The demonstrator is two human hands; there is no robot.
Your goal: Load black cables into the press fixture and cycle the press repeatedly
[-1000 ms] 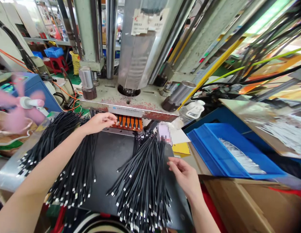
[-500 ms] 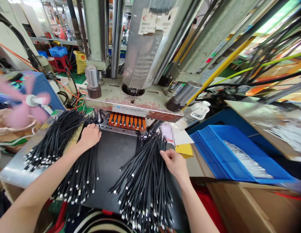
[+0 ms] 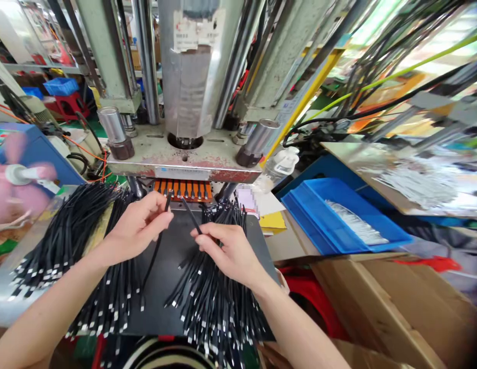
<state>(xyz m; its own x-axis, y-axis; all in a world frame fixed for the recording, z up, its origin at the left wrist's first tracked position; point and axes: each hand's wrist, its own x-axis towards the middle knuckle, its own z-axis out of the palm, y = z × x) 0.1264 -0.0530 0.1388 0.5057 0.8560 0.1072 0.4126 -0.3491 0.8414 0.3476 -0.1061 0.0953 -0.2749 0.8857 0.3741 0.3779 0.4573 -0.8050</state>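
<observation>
With a press (image 3: 177, 163) ahead, left hand (image 3: 136, 228) and right hand (image 3: 233, 251), apart, pinch black cables (image 3: 191, 214) near their ends, seemingly for control.

Bright light, upper-right glare, stretched edges, blur on pink fan (image 3: 17, 175).

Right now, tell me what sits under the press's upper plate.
Under the upper plate, an orange strip with a row of black pieces shows. The plate hides whatever lies farther back; the left hand covers some of the front.
</observation>
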